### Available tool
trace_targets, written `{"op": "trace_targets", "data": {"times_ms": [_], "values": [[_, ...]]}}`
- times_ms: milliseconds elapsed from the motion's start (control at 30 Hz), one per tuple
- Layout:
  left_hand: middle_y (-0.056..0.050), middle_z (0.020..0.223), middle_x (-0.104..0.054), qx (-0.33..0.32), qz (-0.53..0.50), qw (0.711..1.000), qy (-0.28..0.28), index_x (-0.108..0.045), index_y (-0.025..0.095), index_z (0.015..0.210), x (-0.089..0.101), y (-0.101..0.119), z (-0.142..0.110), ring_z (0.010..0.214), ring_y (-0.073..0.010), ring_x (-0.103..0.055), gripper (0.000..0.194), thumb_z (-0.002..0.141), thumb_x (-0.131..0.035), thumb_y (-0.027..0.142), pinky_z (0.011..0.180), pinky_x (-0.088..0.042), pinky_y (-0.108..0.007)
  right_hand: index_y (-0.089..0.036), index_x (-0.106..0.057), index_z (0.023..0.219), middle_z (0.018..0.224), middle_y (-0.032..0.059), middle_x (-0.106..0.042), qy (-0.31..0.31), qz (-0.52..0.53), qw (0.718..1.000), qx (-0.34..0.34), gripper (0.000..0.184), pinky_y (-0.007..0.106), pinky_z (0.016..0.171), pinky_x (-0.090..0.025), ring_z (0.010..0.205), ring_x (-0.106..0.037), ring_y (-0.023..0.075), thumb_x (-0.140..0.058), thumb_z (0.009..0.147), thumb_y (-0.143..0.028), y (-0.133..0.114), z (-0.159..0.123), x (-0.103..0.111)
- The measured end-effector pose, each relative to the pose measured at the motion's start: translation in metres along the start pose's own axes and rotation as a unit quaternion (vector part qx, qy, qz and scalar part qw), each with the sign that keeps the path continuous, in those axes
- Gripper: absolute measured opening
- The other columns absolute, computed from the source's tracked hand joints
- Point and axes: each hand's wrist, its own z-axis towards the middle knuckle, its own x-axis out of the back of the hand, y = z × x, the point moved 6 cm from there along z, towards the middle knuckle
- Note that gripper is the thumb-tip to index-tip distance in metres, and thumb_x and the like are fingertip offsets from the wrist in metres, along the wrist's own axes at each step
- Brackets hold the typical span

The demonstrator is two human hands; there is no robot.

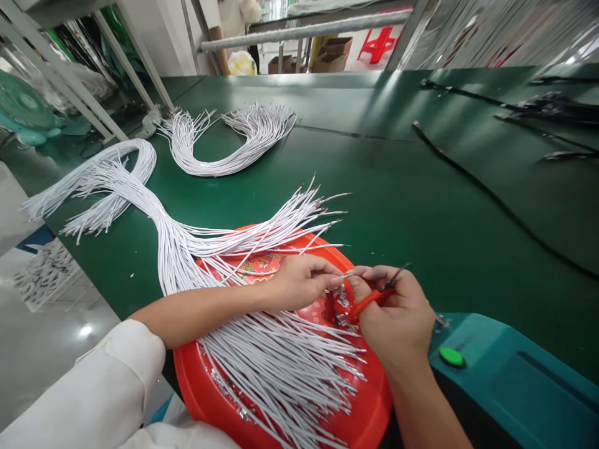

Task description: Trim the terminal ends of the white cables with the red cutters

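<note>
The left grip (299, 285) is closed, with thumb and index finger pinching the end of a thin wire (346, 275). The right grip (400, 315) is also closed; it holds a tool with red handles (369, 304), and its thumb and index finger meet the same wire end. What is between the fingertips is too small to see well.

Below the left grip and to its left, the white wire bundle (173, 259) lies over a red basin (189, 386) and passes under the forearm. The wires are slim and smooth; many lower ends carry shiny silver pieces, and the upper ends spread like a fan. The basin has a printed flower pattern, partly covered.

Right of the right grip is a teal housing (510, 380) with a green button (452, 357); the small marks near it cannot be read. Farther forward, more white wires (224, 163) rest on the green counter (374, 181).
</note>
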Motion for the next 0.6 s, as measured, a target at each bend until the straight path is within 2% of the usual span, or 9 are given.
{"op": "trace_targets", "data": {"times_ms": [133,267,367,467,533,600], "values": [[0.001,0.061,-0.057,0.033,-0.035,0.994,-0.102,-0.063,0.01,0.074,-0.002,0.004,0.001,0.051,-0.0048,-0.049,0.017,0.08,-0.056,0.024,0.049,-0.039,-0.016,-0.022,-0.055,0.084,0.082,0.002,-0.063,-0.004,-0.079,0.996,0.049,0.015,0.034,0.071,-0.048,0.077,-0.06,0.0174,-0.062,0.073,-0.028,0.0,0.0,0.002],[0.001,0.063,-0.058,0.041,-0.068,0.987,-0.137,-0.065,0.01,0.076,-0.002,0.001,0.003,0.05,-0.0041,-0.049,0.016,0.078,-0.06,0.025,0.05,-0.04,-0.017,-0.022,-0.057,0.083,0.081,0.003,-0.065,-0.011,-0.109,0.993,0.039,0.016,0.033,0.07,-0.047,0.073,-0.061,0.0178,-0.061,0.072,-0.031,-0.002,0.001,0.001],[-0.001,0.068,-0.063,-0.002,-0.059,0.994,-0.097,-0.068,0.011,0.078,-0.001,-0.002,0.006,0.057,-0.0062,-0.053,0.018,0.073,-0.066,0.028,0.055,-0.042,-0.018,-0.021,-0.056,0.081,0.078,0.0026,-0.064,-0.004,-0.061,0.998,-0.022,0.019,0.031,0.065,-0.048,0.069,-0.06,0.0165,-0.064,0.07,-0.034,-0.001,0.004,0.001],[-0.003,0.071,-0.067,-0.066,0.015,0.998,-0.01,-0.069,0.012,0.078,0.007,0.002,0.006,0.063,-0.0091,-0.056,0.021,0.075,-0.064,0.033,0.059,-0.044,-0.02,-0.021,-0.055,0.083,0.073,0.0015,-0.063,0.024,0.038,0.992,-0.119,0.028,0.028,0.059,-0.048,0.064,-0.059,0.015,-0.069,0.066,-0.038,0.005,0.004,0.001],[-0.002,0.071,-0.068,-0.112,0.101,0.988,0.04,-0.069,0.014,0.076,0.01,0.008,0.003,0.064,-0.01,-0.057,0.019,0.078,-0.062,0.031,0.061,-0.044,-0.021,-0.021,-0.054,0.083,0.066,-0.0005,-0.061,0.029,0.089,0.981,-0.171,0.034,0.025,0.052,-0.046,0.057,-0.056,0.0134,-0.072,0.062,-0.042,0.008,0.003,0.0],[-0.002,0.072,-0.067,-0.176,0.189,0.964,0.06,-0.069,0.015,0.076,0.01,0.017,-0.002,0.068,-0.0107,-0.057,0.015,0.08,-0.059,0.026,0.065,-0.044,-0.022,-0.021,-0.055,0.081,0.058,-0.0029,-0.057,0.019,0.108,0.975,-0.193,0.037,0.022,0.044,-0.041,0.049,-0.05,0.0113,-0.073,0.061,-0.047,0.008,0.002,-0.002]]}}
